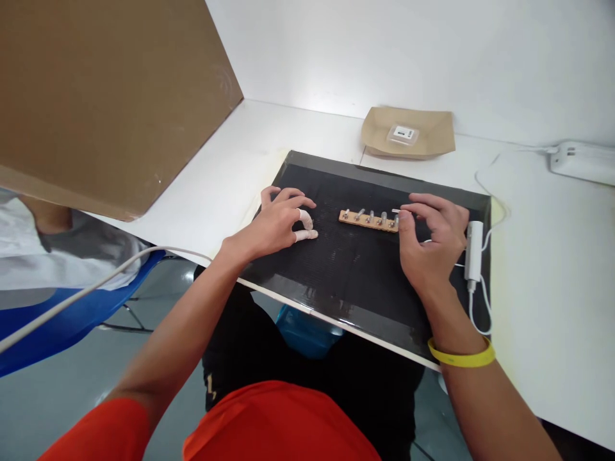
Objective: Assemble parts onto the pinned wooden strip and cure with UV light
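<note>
A narrow wooden strip (364, 219) lies on the black mat (355, 269), with several small metal and clear pegs standing along it, some tilted. At its right end my right hand (430, 237) is closed in a pinch, thumb and forefinger meeting. A short, thin, light-coloured pin (396, 210) sticks out to the left from these fingertips; its other end is hidden. My left hand (278, 221) rests over the mat's left side, apart from the strip. Its fingers are spread, and white covers wrap the thumb and forefinger.
A brown paper tray (435, 134) holding a small clear plastic case (402, 134) sits at the back. A white cylindrical device (474, 250) with a cable lies right of my hand. A power strip (583, 163) is far right; a cardboard panel (110, 96) stands left, a person's sleeve beyond.
</note>
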